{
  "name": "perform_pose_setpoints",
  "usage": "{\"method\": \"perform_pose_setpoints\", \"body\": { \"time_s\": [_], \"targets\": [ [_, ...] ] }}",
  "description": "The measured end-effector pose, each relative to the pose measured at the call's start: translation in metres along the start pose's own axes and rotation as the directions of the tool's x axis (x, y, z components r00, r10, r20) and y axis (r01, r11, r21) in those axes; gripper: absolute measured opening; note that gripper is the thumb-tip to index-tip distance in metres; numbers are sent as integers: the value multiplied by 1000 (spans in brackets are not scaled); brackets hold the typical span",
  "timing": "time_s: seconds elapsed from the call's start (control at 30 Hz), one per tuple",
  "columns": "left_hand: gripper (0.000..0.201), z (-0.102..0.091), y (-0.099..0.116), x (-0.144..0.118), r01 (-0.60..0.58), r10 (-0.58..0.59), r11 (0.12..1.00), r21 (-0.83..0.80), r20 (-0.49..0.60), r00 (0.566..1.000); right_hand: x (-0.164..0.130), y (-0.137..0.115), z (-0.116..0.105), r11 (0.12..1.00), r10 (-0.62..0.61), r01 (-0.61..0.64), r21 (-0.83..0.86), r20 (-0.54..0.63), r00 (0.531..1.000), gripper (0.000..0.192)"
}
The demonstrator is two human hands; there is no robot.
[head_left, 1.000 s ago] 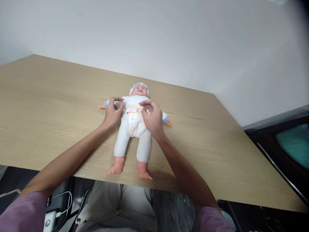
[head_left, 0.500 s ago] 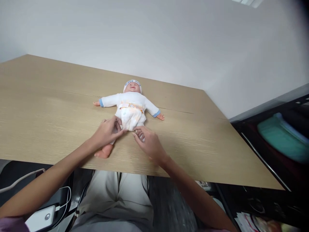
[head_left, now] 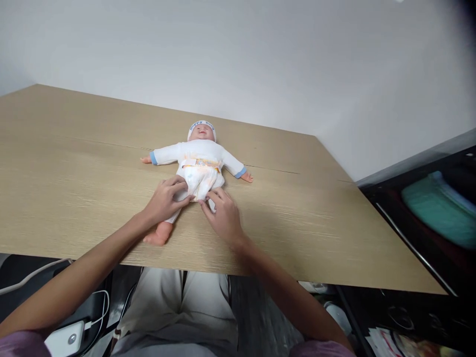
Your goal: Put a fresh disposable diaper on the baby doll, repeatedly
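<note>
A baby doll [head_left: 201,148] in a white suit with blue cuffs and a white printed cap lies on its back, arms spread and feet toward me. A white diaper [head_left: 201,178] with an orange printed waistband is wrapped over the suit at its hips. My left hand [head_left: 167,199] pinches the diaper's lower edge between the doll's legs, on the left side. Closed on that edge from the right is my right hand [head_left: 223,213], thumb close to my left fingertips. The doll's right leg is mostly covered by my right hand; its left foot [head_left: 159,234] shows bare.
The wooden table [head_left: 297,223] meets a pale wall at the back. A white power bank [head_left: 66,339] with a cable sits on a dark chair at lower left. Dark shelving with a green item [head_left: 441,210] stands at right.
My right hand has shifted slightly left and up, its fingers now lying over the diaper's right leg edge. My left hand stays almost in place. The camera view has tilted a little.
</note>
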State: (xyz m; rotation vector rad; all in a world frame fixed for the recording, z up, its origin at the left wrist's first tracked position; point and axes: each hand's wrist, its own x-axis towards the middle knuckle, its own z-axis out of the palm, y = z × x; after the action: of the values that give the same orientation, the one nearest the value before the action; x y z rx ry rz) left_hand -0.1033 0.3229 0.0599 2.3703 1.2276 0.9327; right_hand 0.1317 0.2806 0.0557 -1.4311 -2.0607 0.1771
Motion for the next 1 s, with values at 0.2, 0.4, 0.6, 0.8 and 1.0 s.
{"method": "perform_pose_setpoints", "body": {
  "time_s": [0.2,0.4,0.6,0.8,1.0],
  "targets": [
    [24,-1,4,1,12,-12,999,-49,0,1000,-4,2,-1,999,-34,33,39,20,999,13],
    [27,-1,11,3,128,-129,988,-90,-2,992,-2,3,3,992,66,-69,109,30,997,18],
    [42,7,4,1,279,-325,855,-438,-31,945,1,3,3,899,256,-224,376,-35,966,32],
    [59,13,-2,-3,337,-435,757,-560,-46,899,-1,8,-4,866,318,-257,428,-76,945,31],
    [42,0,8,-6,356,-366,902,-243,3,931,-3,8,-10,940,236,-219,261,-35,971,17]
  ]
}}
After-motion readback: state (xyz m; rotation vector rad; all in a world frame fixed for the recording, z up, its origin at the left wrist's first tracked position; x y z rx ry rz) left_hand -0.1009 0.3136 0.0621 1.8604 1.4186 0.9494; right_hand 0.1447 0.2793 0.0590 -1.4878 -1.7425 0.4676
